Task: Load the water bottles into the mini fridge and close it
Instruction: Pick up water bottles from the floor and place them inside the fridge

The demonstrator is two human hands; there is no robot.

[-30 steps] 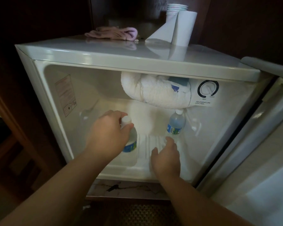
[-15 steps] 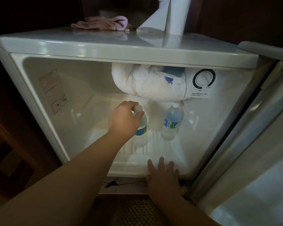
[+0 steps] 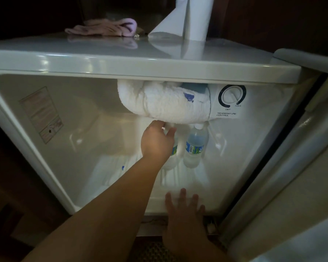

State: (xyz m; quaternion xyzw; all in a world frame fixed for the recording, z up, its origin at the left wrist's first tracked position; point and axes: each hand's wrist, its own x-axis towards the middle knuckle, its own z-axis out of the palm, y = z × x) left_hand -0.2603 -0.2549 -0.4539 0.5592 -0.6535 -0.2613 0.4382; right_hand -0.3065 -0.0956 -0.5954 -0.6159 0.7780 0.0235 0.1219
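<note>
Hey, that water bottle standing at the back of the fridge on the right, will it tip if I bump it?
Probably, somewhat. The right bottle is tall and narrow and stands on a ribbed fridge floor, so a knock up high could topple it. It looks full, so likely heavy enough to resist a light brush.

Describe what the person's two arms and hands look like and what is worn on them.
Both forearms are bare as far as the frame shows: no sleeves in view. The left hand and right hand wear no gloves, and no rings, watch or bracelet show on the fingers or wrists. The light is dim and the right hand is slightly blurred, so small marks cannot be ruled out.
</note>
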